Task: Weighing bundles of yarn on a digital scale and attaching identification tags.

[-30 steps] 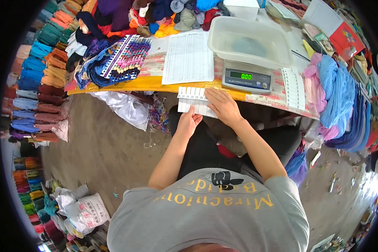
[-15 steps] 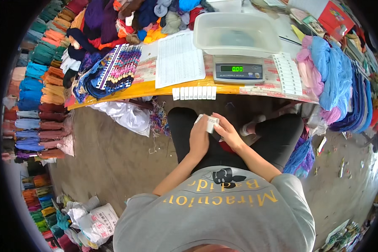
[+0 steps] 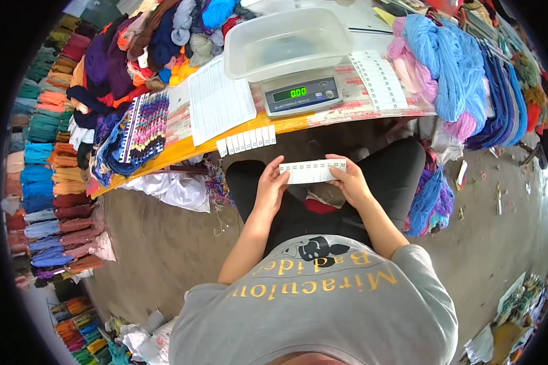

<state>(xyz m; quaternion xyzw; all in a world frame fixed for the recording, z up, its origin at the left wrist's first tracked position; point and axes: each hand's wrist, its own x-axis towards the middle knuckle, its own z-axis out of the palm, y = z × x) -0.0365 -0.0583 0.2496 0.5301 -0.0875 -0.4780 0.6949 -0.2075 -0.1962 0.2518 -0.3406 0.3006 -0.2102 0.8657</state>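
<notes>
Part of the left hand (image 3: 270,187) and right hand (image 3: 352,183) is hidden from us behind the white strip (image 3: 307,173). The rows on the printed sheet (image 3: 220,103), near the table's (image 3: 178,157) front edge, are too small for us to read. The tub (image 3: 286,47) hides the scale's (image 3: 316,97) back; that front edge covers the white bag's (image 3: 178,190) top.

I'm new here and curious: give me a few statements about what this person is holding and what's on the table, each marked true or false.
1. The left hand and right hand both hold one white strip. True.
2. The tub lies beneath the scale. False: the tub rests on top of the scale.
3. A row of white slips lies along the front edge of the table. True.
4. The light-blue yarn is at the table's left end. False: it is at the right end.
5. The scale's display is lit. True.
</notes>
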